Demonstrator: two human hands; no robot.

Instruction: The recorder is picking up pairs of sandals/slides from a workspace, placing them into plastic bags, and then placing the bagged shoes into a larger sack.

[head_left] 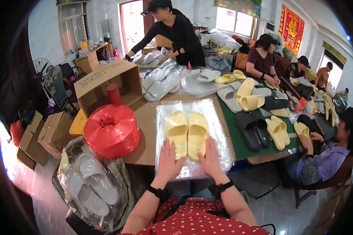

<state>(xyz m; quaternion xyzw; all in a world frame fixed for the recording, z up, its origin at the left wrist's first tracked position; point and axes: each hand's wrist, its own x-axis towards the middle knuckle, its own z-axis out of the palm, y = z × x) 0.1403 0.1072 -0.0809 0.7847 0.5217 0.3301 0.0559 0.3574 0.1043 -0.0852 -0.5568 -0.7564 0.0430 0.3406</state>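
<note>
A pair of pale yellow slide slippers point(197, 134) lies side by side, toes away from me, on a stack of clear plastic bags point(217, 143). Shiny film seems to cover the slippers, though I cannot tell for certain that they are inside a bag. My left hand point(168, 159) rests flat along the heel end of the left slipper, fingers stretched out. Against the right slipper's outer heel lies my right hand point(210, 158), its fingers straight and its thumb pointing inward. Neither hand grips anything.
A big red roll of plastic twine point(111, 131) and an open cardboard box point(108, 84) stand left. Bagged grey slippers point(92, 184) fill a sack below. Black slippers point(249, 131) and loose yellow slippers point(277, 132) lie right on a green surface. Several co-workers sit or stand around.
</note>
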